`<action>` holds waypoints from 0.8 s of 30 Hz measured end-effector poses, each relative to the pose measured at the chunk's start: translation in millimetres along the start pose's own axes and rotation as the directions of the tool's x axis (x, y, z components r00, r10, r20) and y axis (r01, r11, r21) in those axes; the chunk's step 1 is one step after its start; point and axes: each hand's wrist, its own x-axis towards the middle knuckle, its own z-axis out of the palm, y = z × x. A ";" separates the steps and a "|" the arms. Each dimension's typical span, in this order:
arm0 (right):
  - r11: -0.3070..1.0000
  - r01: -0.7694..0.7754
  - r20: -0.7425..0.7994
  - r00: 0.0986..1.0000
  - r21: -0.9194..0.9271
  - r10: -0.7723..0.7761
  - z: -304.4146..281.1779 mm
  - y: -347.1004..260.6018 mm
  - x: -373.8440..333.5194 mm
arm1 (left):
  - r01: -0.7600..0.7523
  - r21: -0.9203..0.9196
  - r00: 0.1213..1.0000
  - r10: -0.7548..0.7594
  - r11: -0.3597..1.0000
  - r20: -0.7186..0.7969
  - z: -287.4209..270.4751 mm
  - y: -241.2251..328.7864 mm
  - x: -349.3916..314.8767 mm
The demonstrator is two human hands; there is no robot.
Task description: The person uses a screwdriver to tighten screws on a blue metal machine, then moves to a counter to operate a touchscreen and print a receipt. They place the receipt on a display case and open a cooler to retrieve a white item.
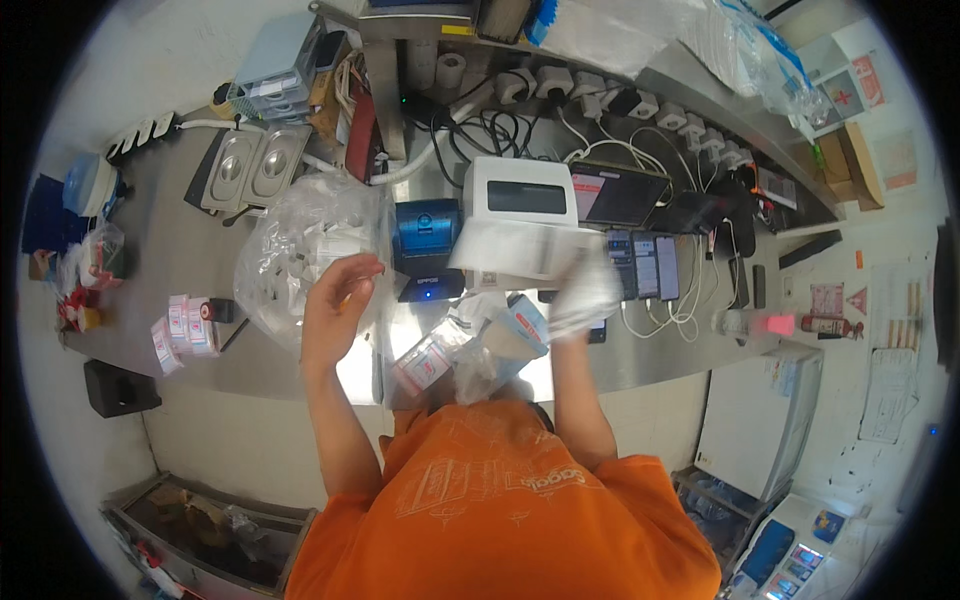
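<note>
My right hand [574,282] is smeared by motion and partly hidden behind the white paper strip [520,250] it grips. The strip stretches left across the front of a white printer [520,185]. My left hand [340,300] is raised with loosely bent fingers and thumb apart, holding nothing. It is beside a large clear plastic bag [285,255] with white pieces inside. A small blue and black device [425,235] with a lit blue dot stands between the bag and the printer. Close to my body lie a red-and-white printed packet [425,367], a blue-and-white packet [520,328] and crumpled clear plastic [475,370].
Several phones [655,265] and a tablet [615,192] stand right of the printer among white cables. Power plugs line the back shelf. At left are small pink-and-white packets [185,325] and metal pans [255,170]. A clear bottle with a pink cap [777,324] lies right.
</note>
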 end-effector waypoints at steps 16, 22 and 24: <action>0.912 0.147 0.682 0.711 -0.383 0.171 42.1 -81.3 -54.7 | 0.102 -0.568 0.922 -0.292 0.817 -0.254 80.6 12.7 -28.3; 0.480 0.858 0.877 0.363 -0.183 -0.314 61.9 -58.1 -77.4 | 0.068 -0.574 0.825 -0.370 0.816 -0.427 70.6 3.7 -36.6; 0.361 0.922 0.918 0.017 0.139 -0.396 59.9 -53.0 -96.4 | 0.045 -0.551 0.795 -0.364 0.833 -0.486 49.4 -12.3 -39.8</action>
